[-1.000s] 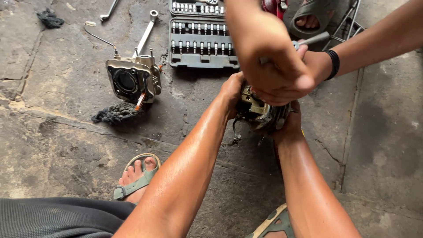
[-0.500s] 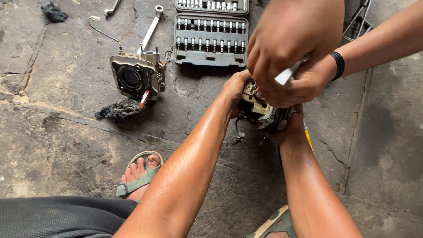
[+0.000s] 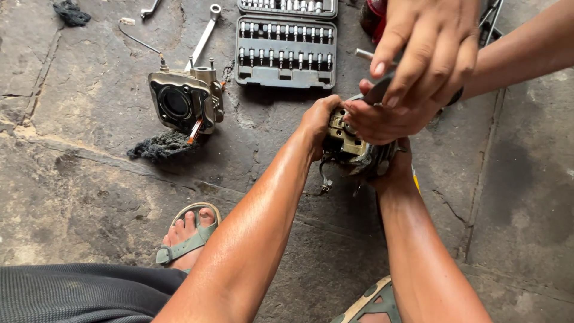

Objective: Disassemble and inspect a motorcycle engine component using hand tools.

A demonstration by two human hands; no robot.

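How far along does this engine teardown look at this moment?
Done: a cylinder block lies apart on the stone floor, beside an open socket set. In hand: the left hand and right hand steady a small engine part, while another person's hands work a tool on it. Left: that part is not yet set down.

- The grimy metal engine part [image 3: 353, 149] sits between the left hand [image 3: 320, 119] and right hand [image 3: 391, 170]; another person's two hands [image 3: 412, 66] lie on top of it.
- Beyond the hands lies the open grey socket-set case [image 3: 286, 45].
- Left of the hands, on the stone floor [image 3: 78, 179], stands the metal cylinder block [image 3: 184, 101]; a dark rag [image 3: 161, 145] lies before it.
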